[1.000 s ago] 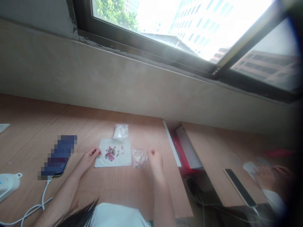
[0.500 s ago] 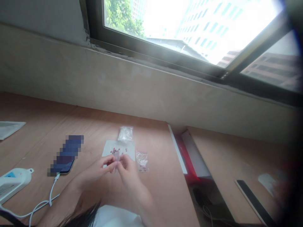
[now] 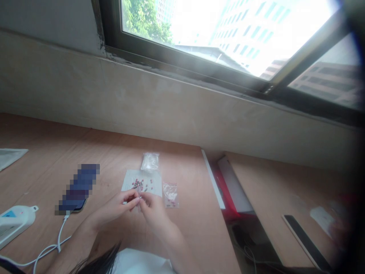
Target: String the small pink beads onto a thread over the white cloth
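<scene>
Pinching an apparently clear plastic bag (image 3: 139,191) between closed fingers of left hand (image 3: 124,201) and right hand (image 3: 153,206), above near edge of white sheet (image 3: 128,177), likely handling light, limp, slippery film, best taking hold at opposite upper edges.

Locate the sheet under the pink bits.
In the head view, the sheet lies left of centre, partly behind both hands, a clear bag on its right.

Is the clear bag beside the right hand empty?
No, the bag holds something: small pinkish pieces show through its lower part.
</scene>
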Demonstrator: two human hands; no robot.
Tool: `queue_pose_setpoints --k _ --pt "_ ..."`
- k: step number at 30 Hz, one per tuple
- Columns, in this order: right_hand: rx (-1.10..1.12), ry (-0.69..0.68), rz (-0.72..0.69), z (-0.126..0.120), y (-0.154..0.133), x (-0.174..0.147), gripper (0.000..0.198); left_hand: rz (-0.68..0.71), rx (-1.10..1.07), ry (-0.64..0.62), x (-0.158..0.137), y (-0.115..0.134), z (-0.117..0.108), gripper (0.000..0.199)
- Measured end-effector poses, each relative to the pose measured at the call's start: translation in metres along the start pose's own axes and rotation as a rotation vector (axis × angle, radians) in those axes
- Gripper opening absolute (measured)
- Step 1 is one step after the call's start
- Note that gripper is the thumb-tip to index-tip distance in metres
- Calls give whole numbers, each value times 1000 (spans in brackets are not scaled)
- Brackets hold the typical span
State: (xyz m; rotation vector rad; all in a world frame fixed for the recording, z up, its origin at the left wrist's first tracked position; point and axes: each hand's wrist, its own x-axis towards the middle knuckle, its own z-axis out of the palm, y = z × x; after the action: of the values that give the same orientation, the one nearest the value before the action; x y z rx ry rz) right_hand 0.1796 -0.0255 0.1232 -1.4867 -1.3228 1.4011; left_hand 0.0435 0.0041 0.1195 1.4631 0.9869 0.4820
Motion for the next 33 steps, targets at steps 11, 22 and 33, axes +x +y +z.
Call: queue_pose_setpoints --k 11,22,33 --pt "18 -50 8 -4 0 -2 25 21 -18 -26 5 -8 3 26" --pt "52 -39 28 -6 4 2 33 23 64 -18 7 -7 4 25" --pt "136 5 74 -5 20 16 31 5 71 -13 15 5 3 31"
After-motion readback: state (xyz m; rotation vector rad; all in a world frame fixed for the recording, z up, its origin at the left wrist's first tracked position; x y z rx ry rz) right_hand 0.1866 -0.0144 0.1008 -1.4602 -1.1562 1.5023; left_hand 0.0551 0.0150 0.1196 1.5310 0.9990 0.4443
